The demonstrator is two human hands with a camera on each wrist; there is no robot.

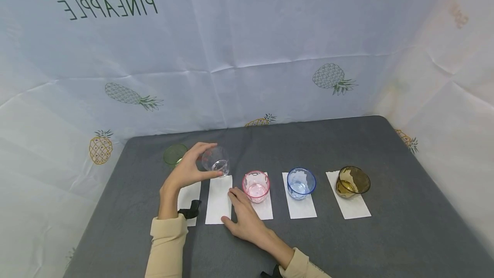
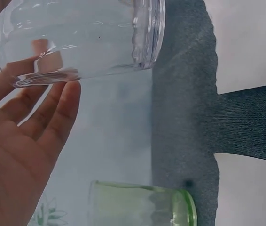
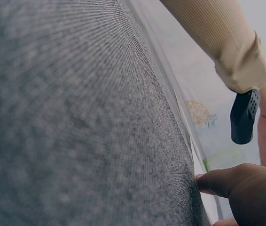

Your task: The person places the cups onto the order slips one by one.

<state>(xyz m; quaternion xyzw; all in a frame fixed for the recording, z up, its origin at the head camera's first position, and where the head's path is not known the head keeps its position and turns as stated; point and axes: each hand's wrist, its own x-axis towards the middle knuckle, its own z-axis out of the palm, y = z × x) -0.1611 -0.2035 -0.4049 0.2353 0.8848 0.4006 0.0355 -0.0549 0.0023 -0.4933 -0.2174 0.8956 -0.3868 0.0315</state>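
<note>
The clear glass is gripped in the left hand. The paper before it is touched by the right hand, fingers extended.

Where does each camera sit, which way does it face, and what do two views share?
Head: head-worn, facing forward and down at the table; left hand, right hand and both sleeves show.
Left wrist: on that wrist, facing the clear glass, with the green glass nearby; only the left hand shows.
Right wrist: on that wrist, looking low across the table; parts of the right hand, left hand and left sleeve show.
Shared: head and left wrist both show the clear glass and green glass.
</note>
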